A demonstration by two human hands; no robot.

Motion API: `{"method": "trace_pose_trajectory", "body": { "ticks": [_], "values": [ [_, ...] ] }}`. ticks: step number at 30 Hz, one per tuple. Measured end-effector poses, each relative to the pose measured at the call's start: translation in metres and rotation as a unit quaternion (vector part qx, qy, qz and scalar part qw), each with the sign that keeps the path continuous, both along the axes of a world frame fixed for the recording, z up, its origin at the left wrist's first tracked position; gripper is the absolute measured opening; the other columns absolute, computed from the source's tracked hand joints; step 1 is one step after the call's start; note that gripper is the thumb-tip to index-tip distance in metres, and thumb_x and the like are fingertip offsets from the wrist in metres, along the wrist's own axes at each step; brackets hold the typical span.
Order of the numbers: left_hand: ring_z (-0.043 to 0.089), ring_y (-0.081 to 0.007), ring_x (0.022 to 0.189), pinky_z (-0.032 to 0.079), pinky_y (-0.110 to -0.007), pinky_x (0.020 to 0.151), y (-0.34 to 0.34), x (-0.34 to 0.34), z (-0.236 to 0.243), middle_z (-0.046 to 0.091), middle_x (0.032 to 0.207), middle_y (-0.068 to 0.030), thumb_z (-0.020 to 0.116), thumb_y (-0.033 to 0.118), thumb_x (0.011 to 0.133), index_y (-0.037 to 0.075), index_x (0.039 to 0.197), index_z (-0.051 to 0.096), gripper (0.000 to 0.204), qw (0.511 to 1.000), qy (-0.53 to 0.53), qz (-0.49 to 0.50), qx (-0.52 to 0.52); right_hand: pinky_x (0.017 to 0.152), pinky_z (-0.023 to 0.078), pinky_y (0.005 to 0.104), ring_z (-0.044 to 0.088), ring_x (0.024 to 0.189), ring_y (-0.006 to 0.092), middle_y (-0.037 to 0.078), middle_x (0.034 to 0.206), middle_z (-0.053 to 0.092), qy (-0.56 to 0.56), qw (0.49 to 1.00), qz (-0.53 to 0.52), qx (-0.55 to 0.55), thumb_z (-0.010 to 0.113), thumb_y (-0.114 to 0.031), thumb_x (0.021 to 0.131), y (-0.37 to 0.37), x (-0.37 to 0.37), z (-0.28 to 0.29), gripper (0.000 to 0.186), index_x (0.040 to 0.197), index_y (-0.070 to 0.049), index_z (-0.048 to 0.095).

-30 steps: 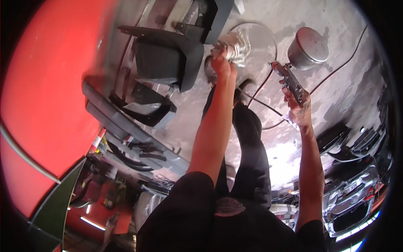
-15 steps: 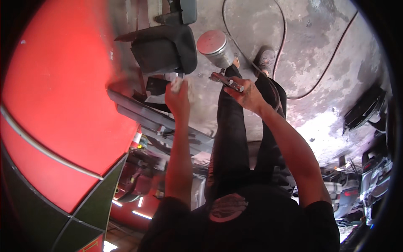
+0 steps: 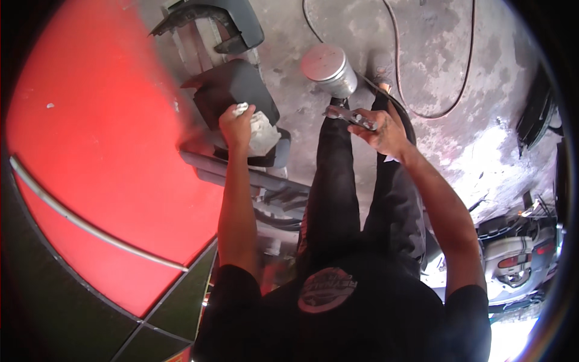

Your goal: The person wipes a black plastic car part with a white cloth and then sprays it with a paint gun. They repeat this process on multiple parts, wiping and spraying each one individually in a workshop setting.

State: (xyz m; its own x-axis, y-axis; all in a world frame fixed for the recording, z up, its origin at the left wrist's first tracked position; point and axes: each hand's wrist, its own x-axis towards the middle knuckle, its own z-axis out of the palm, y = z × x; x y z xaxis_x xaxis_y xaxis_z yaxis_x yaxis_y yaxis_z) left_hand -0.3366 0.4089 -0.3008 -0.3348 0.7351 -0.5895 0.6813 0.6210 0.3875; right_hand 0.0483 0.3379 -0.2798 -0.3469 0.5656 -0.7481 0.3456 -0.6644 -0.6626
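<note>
My left hand [image 3: 236, 128] is closed on a crumpled white cloth [image 3: 263, 134], which hangs out on its right side. The cloth lies over or just above a dark grey moulded part [image 3: 228, 89]; I cannot tell whether they touch. My right hand [image 3: 383, 134] grips a metal spray gun [image 3: 350, 116], with fingers wrapped round its handle. The gun's round silver cup [image 3: 335, 75], lid on, faces up at the far end, above my leg.
More dark grey moulded parts [image 3: 241, 24] lie farther off on the left. A long grey trim piece [image 3: 253, 176] stands nearer me. A red wall [image 3: 108, 133] rises on the left. A hose [image 3: 398, 60] loops over the concrete floor [image 3: 434, 36]. Vehicle parts [image 3: 512, 259] stand at right.
My left hand has moved left and slightly away with the cloth, which now shows spread out more. The right hand still holds the spray gun. The whole view has shifted.
</note>
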Motion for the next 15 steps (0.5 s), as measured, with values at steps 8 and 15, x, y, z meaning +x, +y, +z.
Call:
{"method": "trace_pose_trajectory", "body": {
  "ticks": [8, 15],
  "values": [
    [0.061, -0.0107, 0.076, 0.048, -0.028, 0.068, 0.019, 0.036, 0.213, 0.063, 0.086, -0.0021, 0.064, 0.002, 0.098, 0.001, 0.098, 0.066, 0.002, 0.945, -0.233, 0.212, 0.093, 0.095, 0.044, 0.0494, 0.061, 0.100, 0.0314, 0.015, 0.101, 0.069, -0.034, 0.993, 0.034, 0.109, 0.077, -0.040, 0.094, -0.002, 0.044, 0.070, 0.043, 0.119, -0.006, 0.072],
    [0.065, -0.0196, 0.117, 0.052, -0.038, 0.102, -0.023, 0.106, 0.201, 0.066, 0.130, -0.0098, 0.056, 0.018, 0.109, 0.003, 0.136, 0.059, 0.032, 0.802, -0.485, 0.313, 0.154, 0.073, 0.048, 0.0364, 0.056, 0.073, 0.0193, 0.009, 0.077, 0.063, -0.025, 0.988, -0.146, 0.045, 0.079, -0.038, 0.095, 0.006, 0.104, 0.150, 0.044, 0.115, 0.000, 0.071]
  ]
}}
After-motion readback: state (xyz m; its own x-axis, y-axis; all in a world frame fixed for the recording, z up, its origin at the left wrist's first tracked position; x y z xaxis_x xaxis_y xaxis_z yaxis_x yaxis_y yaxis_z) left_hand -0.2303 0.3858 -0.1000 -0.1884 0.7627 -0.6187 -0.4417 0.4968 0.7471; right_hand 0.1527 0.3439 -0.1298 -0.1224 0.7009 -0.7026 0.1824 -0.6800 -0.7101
